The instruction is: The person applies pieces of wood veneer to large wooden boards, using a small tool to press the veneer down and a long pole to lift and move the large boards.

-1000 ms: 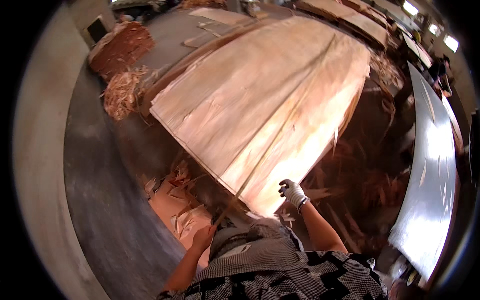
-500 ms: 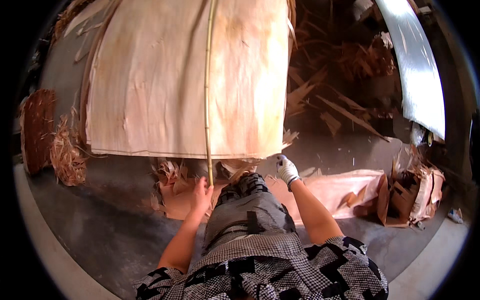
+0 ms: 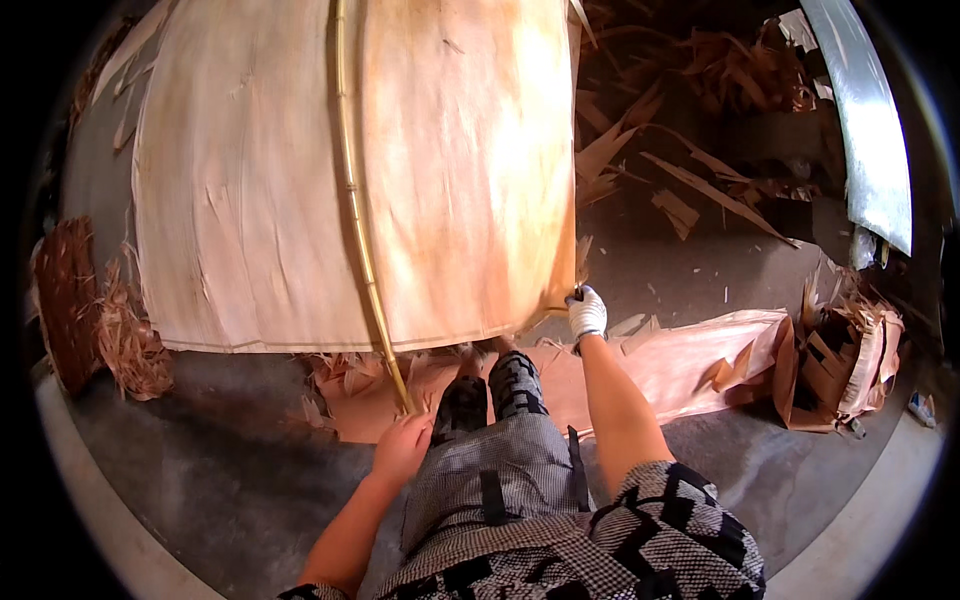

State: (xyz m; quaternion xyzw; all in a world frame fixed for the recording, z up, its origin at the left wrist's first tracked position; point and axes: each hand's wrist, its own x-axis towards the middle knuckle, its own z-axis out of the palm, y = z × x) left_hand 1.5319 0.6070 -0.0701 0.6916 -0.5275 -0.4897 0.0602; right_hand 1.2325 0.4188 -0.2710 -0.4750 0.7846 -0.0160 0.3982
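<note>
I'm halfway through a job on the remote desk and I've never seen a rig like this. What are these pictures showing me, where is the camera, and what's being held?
There is no machine arm here: you are seeing a person's own two hands. The view comes from a fisheye camera on their head, looking down, so straight edges bend near the rim; picture left is their left. The big pale thing ahead is a wood sheet. The bare left hand holds the near end of a thin yellowish pole, which runs out over the sheet. The right hand, in a white glove, is at the sheet's near right corner; whether it grips is unclear. Wood scraps lie beyond, to the right.
</note>
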